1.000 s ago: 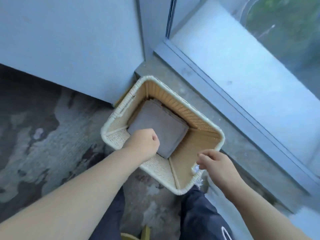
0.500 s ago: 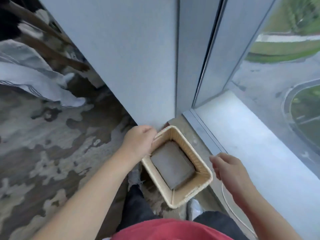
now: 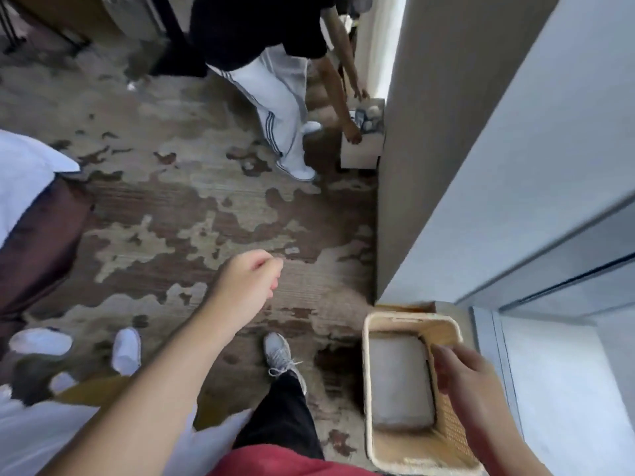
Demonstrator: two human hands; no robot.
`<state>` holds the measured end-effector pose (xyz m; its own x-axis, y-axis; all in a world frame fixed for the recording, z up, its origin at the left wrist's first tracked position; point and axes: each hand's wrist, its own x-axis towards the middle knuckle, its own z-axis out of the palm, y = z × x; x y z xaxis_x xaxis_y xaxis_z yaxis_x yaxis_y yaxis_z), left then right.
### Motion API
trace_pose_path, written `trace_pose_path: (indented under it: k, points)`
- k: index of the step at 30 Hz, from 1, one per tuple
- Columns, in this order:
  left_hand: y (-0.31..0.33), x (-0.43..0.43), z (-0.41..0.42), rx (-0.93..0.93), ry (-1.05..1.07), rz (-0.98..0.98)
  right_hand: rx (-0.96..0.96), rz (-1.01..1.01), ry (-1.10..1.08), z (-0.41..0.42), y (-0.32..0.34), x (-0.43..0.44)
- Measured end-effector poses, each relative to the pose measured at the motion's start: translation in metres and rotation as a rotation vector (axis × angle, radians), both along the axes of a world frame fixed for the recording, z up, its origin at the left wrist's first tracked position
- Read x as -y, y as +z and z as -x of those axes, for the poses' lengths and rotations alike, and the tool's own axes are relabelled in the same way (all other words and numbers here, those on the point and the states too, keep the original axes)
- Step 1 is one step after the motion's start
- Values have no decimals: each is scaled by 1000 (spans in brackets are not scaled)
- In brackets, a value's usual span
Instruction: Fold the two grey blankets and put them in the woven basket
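Observation:
The woven basket [image 3: 369, 379] stands on the floor at the lower right, in the corner by the wall. A folded grey blanket [image 3: 398, 383] lies flat inside it; I cannot tell whether a second one lies beneath. My right hand [image 3: 464, 383] hovers over the basket's right side with loosely curled fingers and holds nothing. Well to the left of the basket, my left hand [image 3: 247, 286] hangs above the carpet, fingers loosely curled, holding nothing.
Another person [image 3: 275, 97] in white striped trousers bends over a small white box [image 3: 360, 149] at the back by the wall. A bed [image 3: 27, 187] is at the left, with white slippers [image 3: 127, 350] below it. My grey sneaker [image 3: 280, 355] is beside the basket.
The view has swung left into the room. My left hand has come off the basket's rim and moved left over the carpet. My right hand now hangs over the basket.

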<state>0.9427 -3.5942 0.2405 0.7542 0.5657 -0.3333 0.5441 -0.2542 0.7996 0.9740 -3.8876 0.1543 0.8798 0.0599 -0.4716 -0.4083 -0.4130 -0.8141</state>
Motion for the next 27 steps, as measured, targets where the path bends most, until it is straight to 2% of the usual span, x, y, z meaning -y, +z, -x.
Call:
trace_pose_path:
  k: [4, 9, 13, 16, 21, 27]
  points:
    - [-20, -97, -4, -11, 148, 54, -5, 66, 123, -26, -5, -99]
    - [-18, -221, 14, -65, 268, 41, -20, 75, 373, -58, 16, -279]
    - [-7, -298, 57, -104, 384, 76, 134, 34, 668, -83, 64, -422]
    - [-14, -339, 89, -139, 500, 143, 218, -2, 791, -99, 88, -505]
    - [-32, -404, 92, -168, 638, 154, 199, 26, 863, -120, 77, -596]
    - [-32, -559, 9, 5, 726, 143, -29, 145, 791, -167, 13, -683]
